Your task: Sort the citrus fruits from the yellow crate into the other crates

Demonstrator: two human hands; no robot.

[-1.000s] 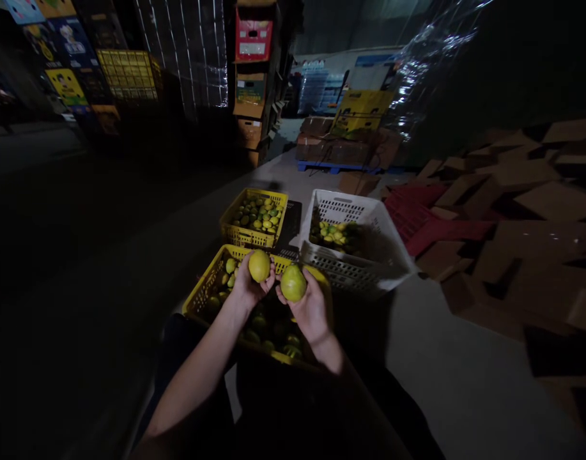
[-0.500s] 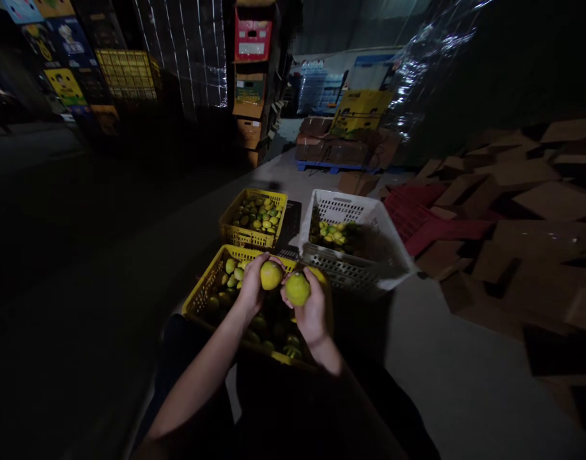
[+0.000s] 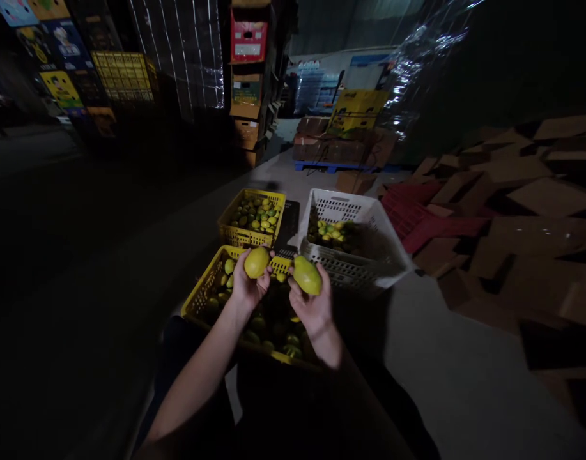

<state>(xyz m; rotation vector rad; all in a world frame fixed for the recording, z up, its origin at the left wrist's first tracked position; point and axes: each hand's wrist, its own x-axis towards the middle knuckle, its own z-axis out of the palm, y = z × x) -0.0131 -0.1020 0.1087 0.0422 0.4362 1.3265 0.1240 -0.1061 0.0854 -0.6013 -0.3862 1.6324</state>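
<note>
The left hand [image 3: 247, 286] grips a round, smooth yellow fruit [image 3: 257, 262]; the right hand [image 3: 314, 306] grips an oval yellow-green one [image 3: 307, 275]. Both hover over a yellow slotted plastic crate [image 3: 201, 291], near a white crate [image 3: 369, 255].

The picture is very dark. Most light falls in the middle, on the yellow plastic crates of fruit [image 3: 211, 281] and the white plastic basket [image 3: 369, 220]. The left side is nearly black. Shiny clear plastic wrap [image 3: 417, 57] glints at the top. The edges bend and stretch, and the flat brown cardboard pieces [image 3: 523, 211] look blurry
</note>
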